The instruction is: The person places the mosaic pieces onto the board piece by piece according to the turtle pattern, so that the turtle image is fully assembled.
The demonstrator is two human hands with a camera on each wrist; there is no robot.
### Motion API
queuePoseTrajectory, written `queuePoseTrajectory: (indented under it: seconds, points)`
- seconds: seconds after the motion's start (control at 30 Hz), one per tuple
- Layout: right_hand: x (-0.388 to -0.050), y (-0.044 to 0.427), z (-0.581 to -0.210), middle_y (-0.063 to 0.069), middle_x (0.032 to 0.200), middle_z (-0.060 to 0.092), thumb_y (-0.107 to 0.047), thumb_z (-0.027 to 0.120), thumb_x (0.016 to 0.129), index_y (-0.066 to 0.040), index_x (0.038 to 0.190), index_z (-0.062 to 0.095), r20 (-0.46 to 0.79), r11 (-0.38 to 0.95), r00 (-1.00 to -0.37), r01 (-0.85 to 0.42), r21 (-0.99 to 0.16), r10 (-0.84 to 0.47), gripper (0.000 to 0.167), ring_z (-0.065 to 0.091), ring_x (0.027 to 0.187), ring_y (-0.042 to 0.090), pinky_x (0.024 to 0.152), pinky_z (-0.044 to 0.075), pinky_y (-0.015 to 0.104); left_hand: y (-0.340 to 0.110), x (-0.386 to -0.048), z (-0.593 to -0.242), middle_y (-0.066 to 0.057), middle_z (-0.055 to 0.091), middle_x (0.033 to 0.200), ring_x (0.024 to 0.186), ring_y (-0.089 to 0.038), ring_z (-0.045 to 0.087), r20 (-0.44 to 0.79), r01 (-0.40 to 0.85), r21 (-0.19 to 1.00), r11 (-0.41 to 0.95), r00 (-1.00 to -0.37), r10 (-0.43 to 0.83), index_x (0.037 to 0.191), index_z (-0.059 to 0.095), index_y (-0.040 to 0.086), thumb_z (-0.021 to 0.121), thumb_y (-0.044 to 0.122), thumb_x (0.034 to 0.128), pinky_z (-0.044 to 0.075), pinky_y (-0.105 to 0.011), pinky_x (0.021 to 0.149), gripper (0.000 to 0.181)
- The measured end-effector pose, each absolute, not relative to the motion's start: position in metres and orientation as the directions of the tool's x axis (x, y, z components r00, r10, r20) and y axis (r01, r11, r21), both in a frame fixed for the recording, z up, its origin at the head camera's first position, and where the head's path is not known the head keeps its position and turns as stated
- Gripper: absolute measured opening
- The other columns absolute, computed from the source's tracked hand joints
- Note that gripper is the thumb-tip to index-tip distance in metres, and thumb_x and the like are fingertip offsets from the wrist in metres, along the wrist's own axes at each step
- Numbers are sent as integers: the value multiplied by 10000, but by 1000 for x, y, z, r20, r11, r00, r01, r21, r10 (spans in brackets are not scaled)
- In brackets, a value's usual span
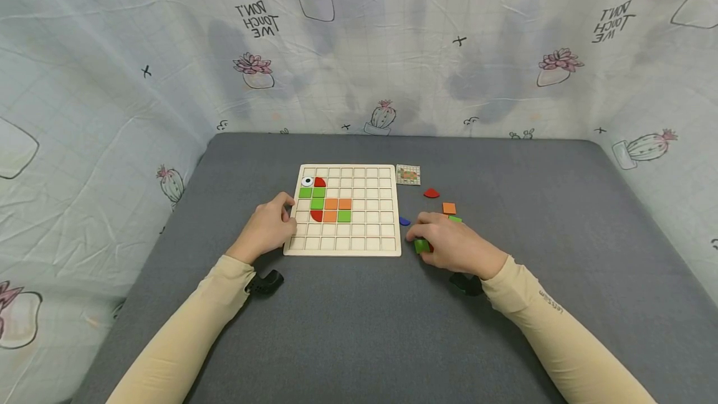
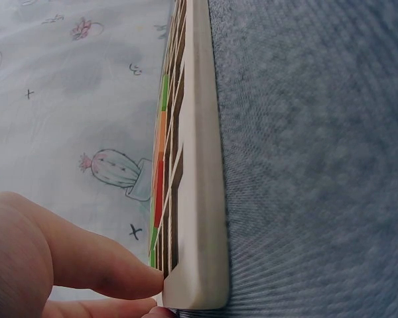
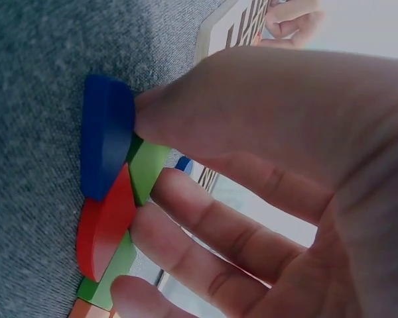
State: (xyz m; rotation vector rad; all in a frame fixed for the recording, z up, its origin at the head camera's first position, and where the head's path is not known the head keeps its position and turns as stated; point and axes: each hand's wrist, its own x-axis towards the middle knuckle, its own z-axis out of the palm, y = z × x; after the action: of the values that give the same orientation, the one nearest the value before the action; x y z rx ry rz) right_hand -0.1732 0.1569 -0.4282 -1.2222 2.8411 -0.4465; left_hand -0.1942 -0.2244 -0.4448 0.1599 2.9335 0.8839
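One board point(image 1: 364, 229), flat on grey table point(image 1: 359, 335), between two hands. Ten tiles point(image 1: 331, 204) counted on it: four green, three orange, two red, one eye point(image 1: 307, 181). Eye at upper left, beside one red; two greens just below; lower down, two oranges side by side, third under the left one.

Left hand point(image 1: 268, 223) at board's left rim, fingers bent, tips touching. Cannot tell whether gripping or only pressing.

Right hand point(image 1: 457, 243) beyond the right rim, low over loose pieces; fingers curled, thumb and fingertips around one green tile point(image 3: 149, 169). Close against it, in right wrist view: one blue point(image 3: 107, 136), one red piece point(image 3: 107, 228). Second green point(image 3: 116, 268) beside that red.

Second blue point(image 1: 404, 221) just beside board's right rim. Farther back: one loose red point(image 1: 431, 193), one loose orange point(image 1: 449, 208), apart. One card point(image 1: 408, 174) by board's upper right corner. Two beige sleeves point(image 1: 179, 329); one printed curtain point(image 1: 415, 48) behind.
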Motion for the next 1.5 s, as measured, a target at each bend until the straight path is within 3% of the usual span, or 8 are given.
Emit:
queuePoseTrajectory:
  seconds: [0.37, 0.57, 1.5]
  points:
    - [-174, 156, -428, -7, 967, 659, 11, 768, 824, -132, 980, 770, 91, 688, -734, -666, -287, -673, 212, 553, 759, 72, 624, 475, 250, -224, -194, -444, -84, 552, 832, 606, -183, 488, -37, 82, 558, 826, -992, 123, 1332, 548, -36, 531, 89, 948, 370, -319, 563, 404]
    - [-173, 155, -427, -17, 972, 648, -6, 770, 823, -119, 1025, 784, 132, 695, -757, -644, -322, -640, 232, 523, 678, 55, 572, 454, 245, -224, -194, -445, -82, 548, 826, 603, -181, 482, -38, 80, 558, 826, -992, 121, 1330, 548, -36, 528, 89, 945, 366, -319, 563, 406]
    - [-179, 139, -427, -11, 957, 603, -17, 763, 865, -125, 997, 773, 262, 605, -693, -717, -345, -672, 170, 516, 681, 39, 601, 450, 213, -225, -194, -446, -85, 551, 843, 615, -187, 495, -44, 74, 556, 828, -992, 118, 1335, 545, -22, 526, 91, 948, 377, -323, 569, 405]
